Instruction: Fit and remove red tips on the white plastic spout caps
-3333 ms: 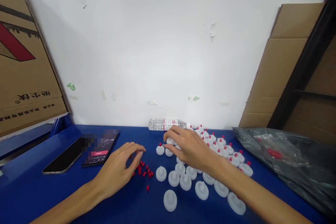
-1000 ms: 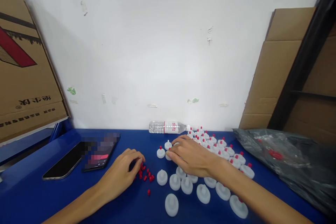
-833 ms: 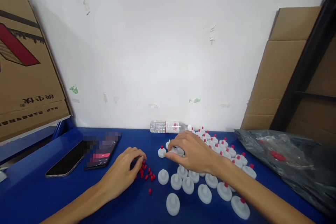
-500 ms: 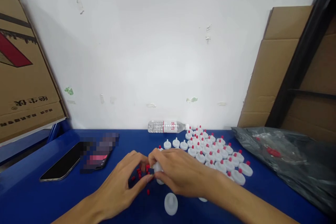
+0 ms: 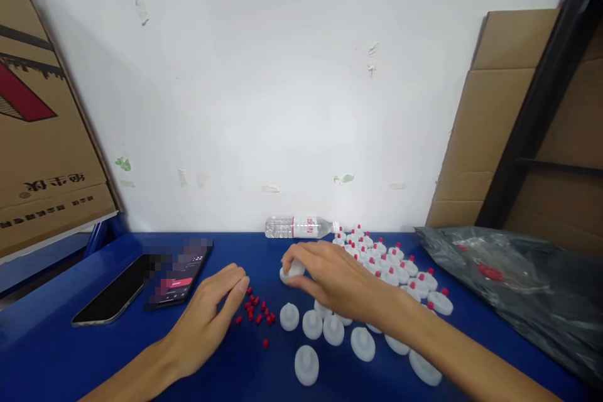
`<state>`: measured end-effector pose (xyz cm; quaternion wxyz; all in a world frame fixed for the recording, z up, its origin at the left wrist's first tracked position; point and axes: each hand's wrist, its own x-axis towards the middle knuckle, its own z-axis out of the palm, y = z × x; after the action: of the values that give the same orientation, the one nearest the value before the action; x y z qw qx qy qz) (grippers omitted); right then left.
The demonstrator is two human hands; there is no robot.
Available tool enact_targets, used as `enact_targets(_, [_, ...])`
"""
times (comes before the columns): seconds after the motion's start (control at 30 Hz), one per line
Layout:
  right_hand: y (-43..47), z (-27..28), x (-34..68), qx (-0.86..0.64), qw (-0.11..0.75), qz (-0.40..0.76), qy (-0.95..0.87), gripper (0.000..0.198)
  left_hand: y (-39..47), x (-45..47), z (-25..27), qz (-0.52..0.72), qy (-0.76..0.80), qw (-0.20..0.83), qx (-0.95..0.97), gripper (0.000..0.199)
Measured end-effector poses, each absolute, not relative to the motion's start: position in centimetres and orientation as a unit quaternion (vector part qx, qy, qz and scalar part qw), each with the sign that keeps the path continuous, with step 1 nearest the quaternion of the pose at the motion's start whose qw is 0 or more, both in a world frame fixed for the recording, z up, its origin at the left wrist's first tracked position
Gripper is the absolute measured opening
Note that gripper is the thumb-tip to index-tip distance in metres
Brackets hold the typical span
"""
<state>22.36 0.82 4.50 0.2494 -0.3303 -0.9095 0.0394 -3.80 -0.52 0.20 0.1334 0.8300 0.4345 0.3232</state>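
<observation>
My right hand (image 5: 330, 276) has its fingers closed around a white round spout cap (image 5: 294, 269), held just at or above the blue tabletop. To the left, my left hand (image 5: 202, 320) is closed, thumb pressed against the index finger. Whatever it may hold is hidden. Small red caps (image 5: 254, 308) lie scattered between the hands, one (image 5: 266, 344) closer to me. Bare white spout caps (image 5: 289, 316) stand below my right hand, another (image 5: 306, 365) nearer the front edge. Beyond my right forearm, several white spout caps (image 5: 400, 273) carry red tips.
A clear plastic bottle (image 5: 301, 227) lies against the wall. Two phones rest at the left, one dark (image 5: 113, 292) and one with a lit screen (image 5: 176, 282). A grey plastic bag (image 5: 509, 289) covers the right side. Cardboard (image 5: 47, 125) stands at the left, with more cardboard (image 5: 492, 119) at the right.
My hands, close together before, are now apart. The right has moved away from me with a white spout cap; the left has shifted left and closed up.
</observation>
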Motion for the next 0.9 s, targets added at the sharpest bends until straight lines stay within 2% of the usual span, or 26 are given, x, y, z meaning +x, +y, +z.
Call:
enact_targets(0.13, [2.3, 3.7, 23.5, -0.363, 0.242, 0.021, -0.9, 0.016, 0.1, -3.6, 0.4, 0.293, 0.479, 0.105, 0.821, 0.037])
enact_targets(0.3, [2.9, 2.5, 23.6, -0.335, 0.203, 0.01, -0.92, 0.039, 0.4, -3.6, 0.0, 0.259, 0.5, 0.097, 0.821, 0.028])
enact_targets(0.47, [2.9, 2.2, 23.6, -0.333, 0.201, 0.001, -0.921, 0.036, 1.0, -4.0, -0.7, 0.251, 0.488, 0.066, 0.833, 0.022])
enact_targets(0.63, [2.5, 2.3, 23.1, -0.333, 0.219, 0.004, -0.917, 0.032, 1.4, -4.3, -1.4, 0.244, 0.487, 0.082, 0.834, 0.018])
enact_targets(0.9, [1.8, 1.4, 21.4, -0.352, 0.146, 0.072, -0.922, 0.053, 1.1, -4.0, -1.4, 0.23, 0.477, 0.112, 0.841, 0.023])
